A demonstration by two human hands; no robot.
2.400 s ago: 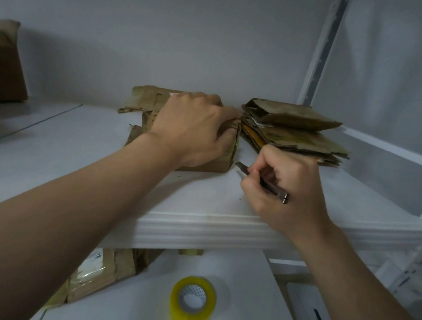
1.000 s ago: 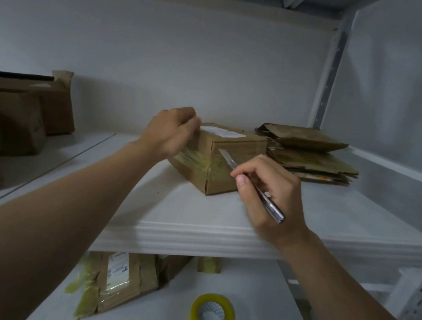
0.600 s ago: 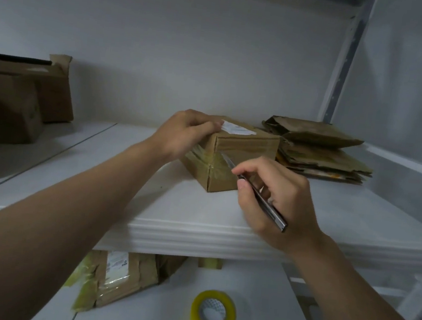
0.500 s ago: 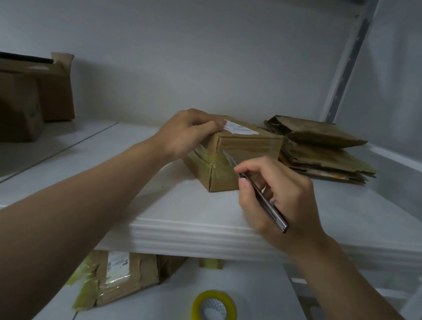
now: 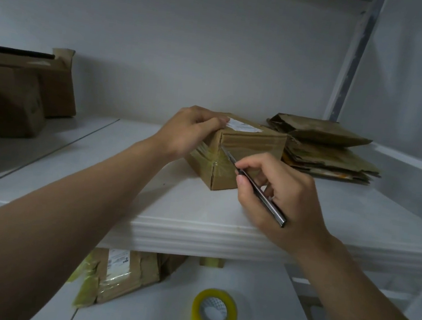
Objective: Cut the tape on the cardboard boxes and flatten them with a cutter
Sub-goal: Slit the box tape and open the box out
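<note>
STOREROOM: At a white shelf [image 5: 173,208], we see a person set a cutter [image 5: 265,203] to a sealed cardboard box [image 5: 252,148]. The left grip [image 5: 195,129] clasps the box's near top corner, fingers curled over the top face beside a white label [image 5: 242,126], and pins it to the shelf. The right grip [image 5: 276,192] is clenched round the cutter pen-fashion, thumb and fingers pinching the slim metal body behind the blade. The box sits mid-shelf, just ahead and to the left of the right grip, one corner turned toward us. Yellowish tape [image 5: 205,154] wraps that corner. The cutter's long axis runs from lower right to upper left. Its blade tip, as far as we can tell, meets the box high on the taped corner, close beside the left grip. We judge the right grip the nearer to the tape, so the cut falls to it, best drawn away from the holding fingers. Flattened boxes [image 5: 323,150] lie just beyond, and a tape roll [image 5: 214,314] rests on the lower shelf [image 5: 162,319]
</note>
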